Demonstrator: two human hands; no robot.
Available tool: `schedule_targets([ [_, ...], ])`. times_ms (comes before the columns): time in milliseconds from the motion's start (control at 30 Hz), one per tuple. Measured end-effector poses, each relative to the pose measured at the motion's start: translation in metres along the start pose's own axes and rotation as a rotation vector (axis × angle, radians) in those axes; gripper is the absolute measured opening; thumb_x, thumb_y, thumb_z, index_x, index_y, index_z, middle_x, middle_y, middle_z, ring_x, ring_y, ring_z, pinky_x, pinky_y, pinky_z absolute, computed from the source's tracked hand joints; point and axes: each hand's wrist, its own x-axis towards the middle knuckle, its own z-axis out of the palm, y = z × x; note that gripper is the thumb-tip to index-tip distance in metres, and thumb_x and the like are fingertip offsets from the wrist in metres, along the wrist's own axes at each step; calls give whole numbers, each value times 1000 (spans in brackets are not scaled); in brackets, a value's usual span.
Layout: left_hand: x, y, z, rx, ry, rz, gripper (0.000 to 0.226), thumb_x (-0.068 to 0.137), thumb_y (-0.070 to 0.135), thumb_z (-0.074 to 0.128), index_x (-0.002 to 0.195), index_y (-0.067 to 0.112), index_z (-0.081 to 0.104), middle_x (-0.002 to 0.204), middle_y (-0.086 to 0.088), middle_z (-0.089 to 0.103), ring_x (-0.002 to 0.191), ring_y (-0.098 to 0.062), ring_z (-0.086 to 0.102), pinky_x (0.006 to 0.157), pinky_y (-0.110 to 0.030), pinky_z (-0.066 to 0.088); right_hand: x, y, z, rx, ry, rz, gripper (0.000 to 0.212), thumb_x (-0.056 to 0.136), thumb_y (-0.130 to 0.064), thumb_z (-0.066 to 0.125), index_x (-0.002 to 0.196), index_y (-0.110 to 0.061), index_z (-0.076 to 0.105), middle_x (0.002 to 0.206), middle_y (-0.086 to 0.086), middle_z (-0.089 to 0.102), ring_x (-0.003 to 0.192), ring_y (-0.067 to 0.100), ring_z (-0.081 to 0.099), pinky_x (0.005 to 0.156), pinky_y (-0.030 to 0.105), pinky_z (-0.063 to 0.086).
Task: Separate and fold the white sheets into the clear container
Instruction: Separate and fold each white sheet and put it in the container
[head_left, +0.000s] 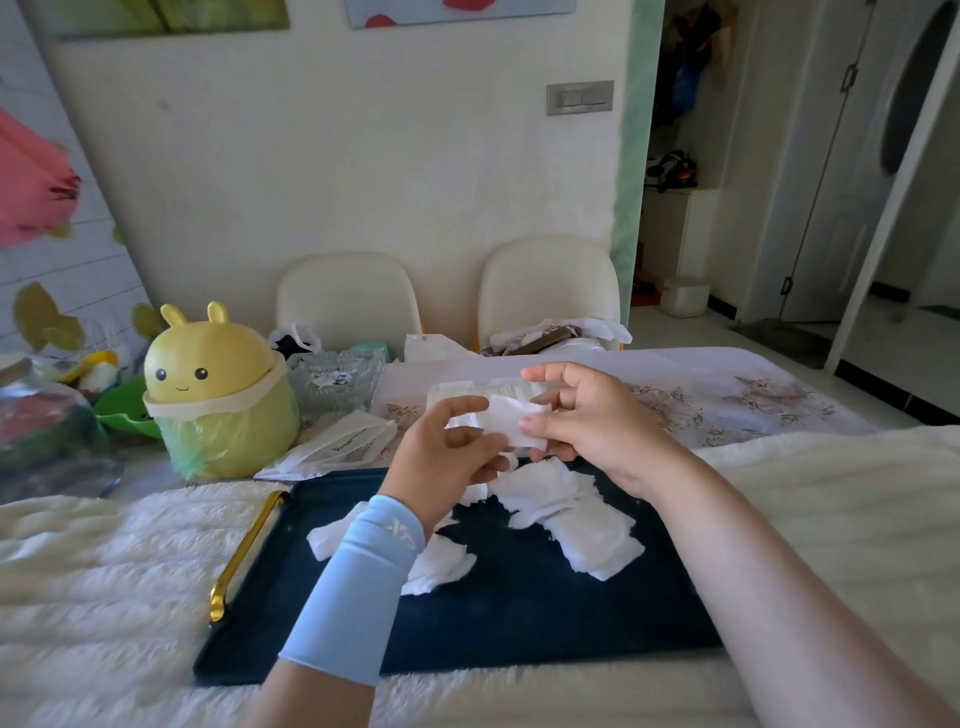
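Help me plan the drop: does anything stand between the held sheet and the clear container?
Nothing visible does. Left hand and right hand pinch the white sheet in the air; the clear container sits further left, only a flat white packet lying before it.

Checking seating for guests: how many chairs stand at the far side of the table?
2. One cream chair stands against the wall at centre; the second chair is right of it, next to the doorway. Others may sit outside the view.
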Motion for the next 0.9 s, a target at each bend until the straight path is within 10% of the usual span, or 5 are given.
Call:
schedule_targets([
  [233,-3,0,-5,-45,28,-7,19,95,1,55,106,14,62,76,-9,73,70,-22,69,77,-38,57,-11,-6,1,-78,-328,137,42,90,-34,74,127,-17,62,116,2,71,81,23,71,65,29,40],
  [500,-5,-2,-10,-66,61,-30,22,92,-2,53,109,9,63,72,-12,71,73,-26,70,85,-43,57,-13,6,25,-826,-316,46,32,70,-33,87,72,-13,63,65,-4,52,59,14,48,59,30,37],
  [700,-4,1,-34,-206,235,-12,29,91,-8,43,105,9,63,80,-13,59,67,-24,69,74,-35,62,-16,-8,7,-762,-220,95,14,84,-28,79,82,-17,70,67,-7,58,59,10,52,58,25,38],
  [800,-5,2,-43,-145,171,26,32,91,-10,43,104,10,64,87,-16,56,74,-27,68,76,-35,62,-13,-13,-2,-241,-71,139,11,89,-21,73,96,-13,72,86,5,67,73,15,59,73,30,42],
  [900,-8,3,-40,-57,58,119,36,88,-13,45,103,13,65,91,-17,51,83,-28,63,78,-35,61,-12,-18,4,188,-284,177,37,89,-21,68,121,-2,69,118,18,69,105,29,63,100,43,43],
])
